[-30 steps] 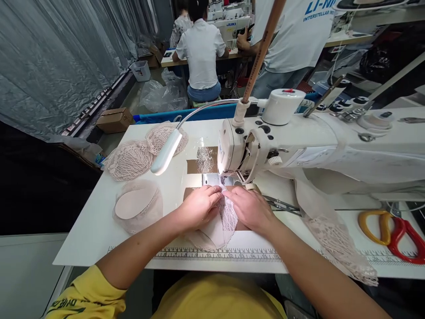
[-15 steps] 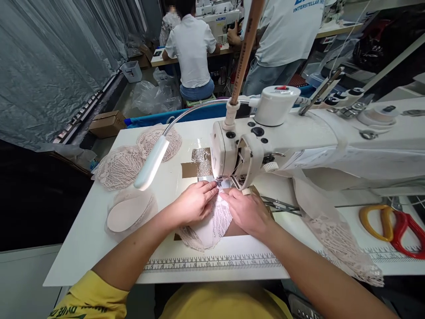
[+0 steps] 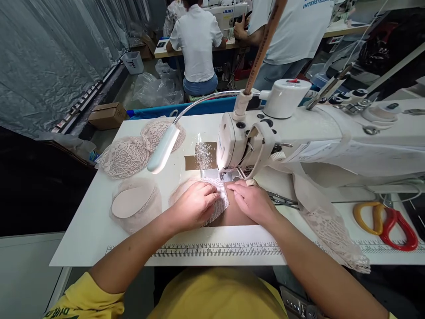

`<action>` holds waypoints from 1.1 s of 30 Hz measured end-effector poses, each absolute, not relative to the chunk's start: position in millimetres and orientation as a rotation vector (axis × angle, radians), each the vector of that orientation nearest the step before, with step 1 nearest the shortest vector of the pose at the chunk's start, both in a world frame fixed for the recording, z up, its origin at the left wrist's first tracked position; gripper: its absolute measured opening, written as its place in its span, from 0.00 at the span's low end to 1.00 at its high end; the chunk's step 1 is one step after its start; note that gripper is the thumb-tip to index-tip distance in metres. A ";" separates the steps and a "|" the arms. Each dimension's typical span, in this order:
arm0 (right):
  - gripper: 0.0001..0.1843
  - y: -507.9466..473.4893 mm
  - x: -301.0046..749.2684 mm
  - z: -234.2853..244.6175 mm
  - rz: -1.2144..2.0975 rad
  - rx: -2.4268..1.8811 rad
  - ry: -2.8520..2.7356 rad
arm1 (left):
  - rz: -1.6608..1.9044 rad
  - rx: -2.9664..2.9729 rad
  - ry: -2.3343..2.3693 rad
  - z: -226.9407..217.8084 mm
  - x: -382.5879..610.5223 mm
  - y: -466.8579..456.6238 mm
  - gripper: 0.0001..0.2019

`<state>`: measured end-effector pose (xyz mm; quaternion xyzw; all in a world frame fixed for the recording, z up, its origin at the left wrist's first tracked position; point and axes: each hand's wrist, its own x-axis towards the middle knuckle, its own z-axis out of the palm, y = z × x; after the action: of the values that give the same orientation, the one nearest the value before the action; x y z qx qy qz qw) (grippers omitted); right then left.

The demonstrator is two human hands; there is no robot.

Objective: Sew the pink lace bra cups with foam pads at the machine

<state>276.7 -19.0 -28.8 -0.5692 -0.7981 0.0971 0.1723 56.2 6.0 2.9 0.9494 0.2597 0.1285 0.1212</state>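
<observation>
A pale lace bra cup (image 3: 222,207) lies at the needle area of a white sewing machine (image 3: 229,144), its upper edge by the presser foot. My left hand (image 3: 195,204) is on top of it, fingers bent and closed on the lace, covering much of the cup. Just right of the lace edge, my right hand (image 3: 254,203) rests over a brown patch (image 3: 237,215) on the table. Its index finger stretches left toward the lace, the thumb apart below; no object shows in it. Whether its fingertip touches the lace is unclear.
Lace cups (image 3: 124,157) and a padded cup (image 3: 131,201) lie left, near a lamp (image 3: 163,148). Right are metal scissors or snips (image 3: 282,200), a hanging lace strip (image 3: 332,221) and red-and-yellow-handled scissors (image 3: 398,230). A ruler (image 3: 215,250) lines the front edge. Two people are beyond.
The lace cup has turned and shifted leftward under my left hand, uncovering the brown patch. My right hand has come away from the top of the lace. The camera view has shifted slightly.
</observation>
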 end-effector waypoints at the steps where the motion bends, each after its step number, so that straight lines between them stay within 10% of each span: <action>1: 0.19 -19.1 277.3 -28.8 0.306 -1.615 -2.258 | 0.383 2.768 0.759 1.0 57.2 3.1 0.15; 33: 0.15 -56.1 262.3 -20.8 0.216 -1.488 -2.341 | 0.452 2.600 0.849 -21.1 54.9 7.7 0.06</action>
<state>262.3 -56.1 -20.8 -0.5262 -0.8279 0.0765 0.1785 54.9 7.7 -21.1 0.9219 0.3012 0.1602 0.1839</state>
